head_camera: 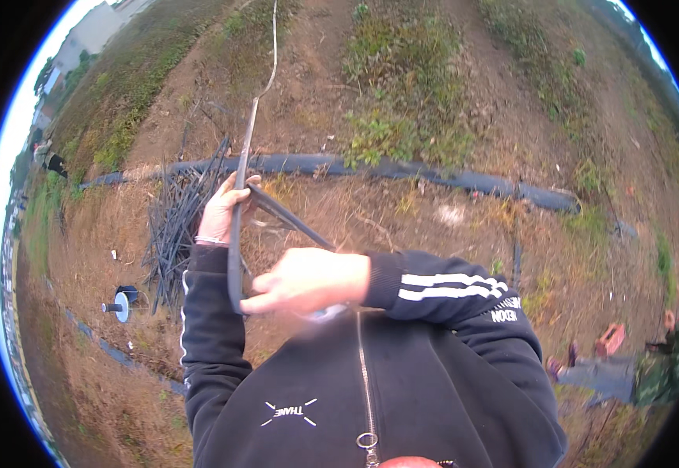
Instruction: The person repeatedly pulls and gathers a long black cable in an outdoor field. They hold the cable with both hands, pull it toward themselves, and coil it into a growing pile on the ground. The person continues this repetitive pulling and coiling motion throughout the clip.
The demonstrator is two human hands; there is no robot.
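My left hand (222, 207) is raised and closed around a long flat black strip (234, 251), like drip tape or flat hose. One length runs from it up across the ground; another slants down towards my right hand (310, 281). My right hand crosses in front of my chest, blurred, its fingertips on the lower bend of the strip. A whitish-blue thing shows blurred beneath it; I cannot tell what it is. Behind my left hand lies a heap of thin black strips (178, 234) on the dry ground.
A thick dark pipe or hose (386, 168) crosses the ground ahead. At left lies a white and black spool (121, 307), with a second dark line (114, 353) beyond. Another person in camouflage clothing (658, 368) is at the right beside an orange-red brick (610, 340). A distant person (50, 159) is far left.
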